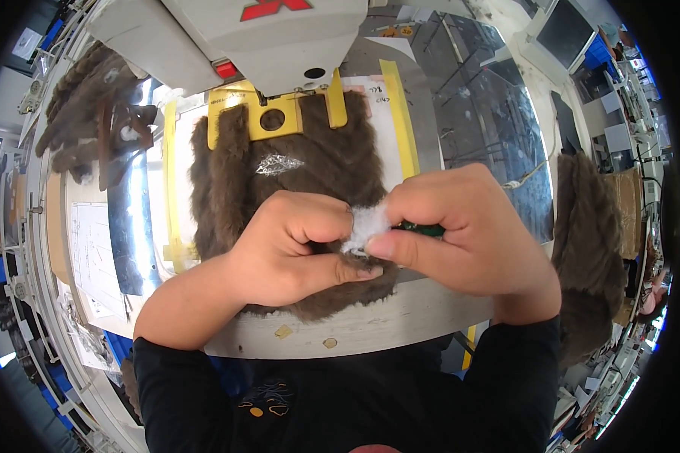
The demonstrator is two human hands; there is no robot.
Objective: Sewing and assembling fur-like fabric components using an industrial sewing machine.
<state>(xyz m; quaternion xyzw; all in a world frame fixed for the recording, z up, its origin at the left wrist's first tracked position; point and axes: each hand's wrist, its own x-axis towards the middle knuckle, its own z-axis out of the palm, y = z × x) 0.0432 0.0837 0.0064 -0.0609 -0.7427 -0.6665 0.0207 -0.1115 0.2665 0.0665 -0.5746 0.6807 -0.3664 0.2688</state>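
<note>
A tuft of white fluffy material [369,226] is stretched between my two hands, above the right side of a brown fur piece [310,170]. My left hand [291,245] is closed, its fingers curled at the tuft's left edge and its thumb pressed near some brown fur. My right hand [457,230] pinches the tuft's right side between thumb and forefinger. A small green tool [421,228] lies inside that same hand; its working end is hidden. Shiny clear scraps [279,164] rest on the fur piece.
A large white machine head [279,45] overhangs the fur, with a yellow clamp plate [283,117] pressing on it. Brown fur [83,113] is heaped at the far left, and more brown fur [593,249] hangs at the right. A paper sheet [94,249] lies left.
</note>
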